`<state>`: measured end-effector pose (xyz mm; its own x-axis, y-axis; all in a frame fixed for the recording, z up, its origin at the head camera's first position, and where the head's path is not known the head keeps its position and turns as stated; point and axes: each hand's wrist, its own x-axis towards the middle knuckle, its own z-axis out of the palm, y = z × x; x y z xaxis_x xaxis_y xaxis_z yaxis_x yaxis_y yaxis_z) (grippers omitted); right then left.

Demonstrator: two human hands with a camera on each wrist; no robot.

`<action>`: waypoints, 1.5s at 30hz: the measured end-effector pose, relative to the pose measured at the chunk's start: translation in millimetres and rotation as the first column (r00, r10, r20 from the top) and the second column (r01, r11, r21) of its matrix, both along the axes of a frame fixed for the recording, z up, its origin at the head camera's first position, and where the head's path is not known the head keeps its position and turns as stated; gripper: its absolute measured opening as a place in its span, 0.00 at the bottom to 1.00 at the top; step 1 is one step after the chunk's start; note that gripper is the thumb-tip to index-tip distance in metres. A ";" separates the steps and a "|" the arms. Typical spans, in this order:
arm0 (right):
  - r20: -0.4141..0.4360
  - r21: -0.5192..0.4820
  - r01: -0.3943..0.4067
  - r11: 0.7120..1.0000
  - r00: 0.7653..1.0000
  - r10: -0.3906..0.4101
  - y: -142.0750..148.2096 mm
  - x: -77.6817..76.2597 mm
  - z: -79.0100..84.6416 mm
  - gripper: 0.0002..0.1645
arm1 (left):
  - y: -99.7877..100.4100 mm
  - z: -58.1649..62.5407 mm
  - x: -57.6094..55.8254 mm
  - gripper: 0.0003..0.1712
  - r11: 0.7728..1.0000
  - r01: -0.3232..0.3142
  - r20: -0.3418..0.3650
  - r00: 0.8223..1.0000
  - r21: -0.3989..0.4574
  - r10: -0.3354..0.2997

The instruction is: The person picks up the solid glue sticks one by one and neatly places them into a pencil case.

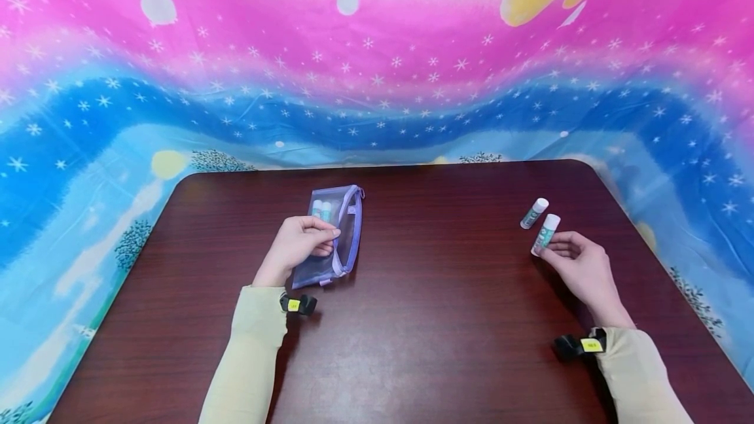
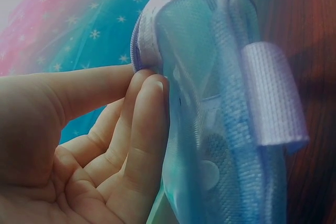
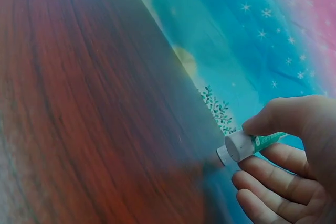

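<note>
My left hand (image 1: 303, 241) pinches the edge of a purple mesh zipper pouch (image 1: 302, 273) between thumb and fingers. The pouch's zipped side gapes toward the right, and in the left wrist view its mesh wall (image 2: 181, 124) hangs beside the fingertips. Through the mesh, two glue sticks (image 1: 321, 208) show at the far side, partly hidden by the hand. Over on the right, my right hand (image 1: 583, 267) grips a glue stick (image 1: 546, 231) with a white cap and green label near its lower end. Just behind it stands another glue stick (image 1: 534, 213).
Everything is on a dark reddish wooden table (image 1: 424, 319) with rounded far corners. A pink and blue snowflake-patterned cloth (image 1: 377, 97) hangs behind and along both sides. Black wrist straps (image 1: 303, 305) with yellow tags sit at both cuffs.
</note>
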<state>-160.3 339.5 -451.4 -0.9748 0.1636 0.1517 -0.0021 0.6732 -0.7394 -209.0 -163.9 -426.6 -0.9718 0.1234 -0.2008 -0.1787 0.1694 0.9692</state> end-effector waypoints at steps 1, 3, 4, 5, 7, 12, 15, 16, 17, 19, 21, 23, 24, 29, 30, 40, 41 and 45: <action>-0.005 -0.003 -0.002 1.000 1.000 0.002 -1.0 -0.9 0.3 0.22 | -0.2 -0.3 -0.2 0.14 1.000 0.001 -0.001 1.000 0.001 -0.001; -0.014 -0.007 -0.007 1.000 1.000 0.007 -2.8 -2.6 0.8 0.21 | -0.4 -0.5 -0.5 0.14 1.000 0.001 -0.002 1.000 0.002 -0.001; -0.017 -0.009 -0.010 1.000 1.000 0.010 -3.7 -3.5 0.9 0.21 | -0.5 -0.4 -0.6 0.14 1.000 0.000 -0.003 1.000 0.001 0.000; -0.021 -0.010 -0.014 1.000 1.000 0.014 -4.6 -4.3 1.1 0.21 | -0.7 -0.2 -0.7 0.14 1.000 0.001 -0.005 1.000 0.001 -0.001; -0.027 -0.010 -0.017 1.000 0.999 0.017 -6.6 -6.0 2.1 0.21 | -1.1 0.5 -0.7 0.13 1.000 0.002 -0.008 1.000 -0.005 -0.003; -0.037 -0.011 -0.029 1.000 0.999 0.029 -14.0 -9.1 6.7 0.20 | -0.6 1.3 -0.8 0.11 1.000 -0.002 -0.006 1.000 -0.016 0.002; -0.040 -0.024 -0.042 0.999 0.998 0.041 -18.0 -11.0 7.4 0.19 | 0.1 1.8 -0.2 0.11 1.000 -0.005 -0.003 1.000 -0.020 0.005; -0.043 -0.029 -0.046 0.999 0.998 0.045 -19.2 -11.9 7.1 0.19 | 0.2 2.0 0.0 0.11 1.000 -0.003 -0.003 1.000 -0.021 0.003; -0.044 -0.035 -0.050 0.998 0.998 0.048 -20.4 -12.7 6.8 0.19 | 0.3 2.0 -0.1 0.11 1.000 -0.003 -0.002 1.000 -0.022 0.003; -0.049 -0.039 -0.058 0.998 0.997 0.056 -22.7 -14.7 5.6 0.18 | 0.2 2.2 0.0 0.11 1.000 0.001 -0.002 1.000 -0.023 -0.001; -0.047 -0.048 -0.066 0.997 0.997 0.063 -25.5 -16.5 5.7 0.18 | -0.1 2.0 -0.1 0.12 1.000 0.006 -0.004 1.000 -0.024 -0.006; -0.041 -0.060 -0.076 0.995 0.996 0.074 -29.1 -17.4 7.6 0.18 | -0.4 1.6 -0.8 0.11 1.000 0.004 -0.003 1.000 -0.023 -0.004; -0.037 -0.067 -0.083 0.994 0.996 0.080 -30.8 -17.8 8.8 0.19 | -0.5 1.7 -0.7 0.11 1.000 0.003 -0.003 1.000 -0.022 -0.003; -0.027 -0.092 -0.116 0.989 0.993 0.114 -39.8 -20.3 13.0 0.19 | -0.6 1.5 -0.7 0.12 1.000 0.000 -0.005 1.000 -0.016 0.000; -0.027 -0.094 -0.120 0.988 0.993 0.118 -41.7 -21.1 13.3 0.19 | -0.7 1.4 -0.4 0.12 1.000 0.001 -0.006 1.000 -0.015 -0.001; -0.050 -0.110 -0.159 0.981 0.987 0.154 -58.1 -32.1 11.5 0.19 | -1.8 1.1 0.4 0.12 1.000 0.008 -0.007 1.000 -0.019 -0.008; -0.050 -0.116 -0.164 0.980 0.986 0.159 -59.7 -33.2 11.4 0.19 | -1.7 1.2 0.7 0.12 1.000 0.006 -0.004 1.000 -0.018 -0.007; -0.049 -0.130 -0.177 0.975 0.984 0.172 -65.1 -36.5 11.2 0.19 | -1.3 2.0 0.9 0.13 1.000 0.013 -0.005 1.000 -0.010 -0.013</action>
<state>-196.8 274.4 -440.1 -0.9842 0.0123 0.1767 -0.1403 0.5552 -0.8198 -208.1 -165.2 -424.5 -0.9712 0.1341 -0.1971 -0.1715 0.1813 0.9684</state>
